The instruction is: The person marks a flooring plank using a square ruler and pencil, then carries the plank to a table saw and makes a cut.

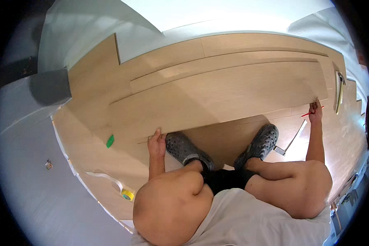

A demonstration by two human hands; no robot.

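Note:
A long light-wood floor plank [221,96] lies across in front of me, its near edge held up off the floor at both ends. My left hand [156,144] is closed on that edge near its left end, thumb on top. Toward the right end my right hand [315,111] grips the same edge, fingers curled. A red pencil [305,115] sticks out on both sides of my right hand and seems to be held in it. Just beyond lies another, narrower-looking plank [233,58]. My feet in dark clogs [263,141] stand close to the near edge.
A metal square [292,139] lies right of my feet. At far right is a long pale tool [338,92] beside a hammer-like head. Left are a green piece [110,141] and a yellow roll [127,194] with a white strip. White sheeting [217,26] borders the laid floor; a grey wall [33,147] rises left.

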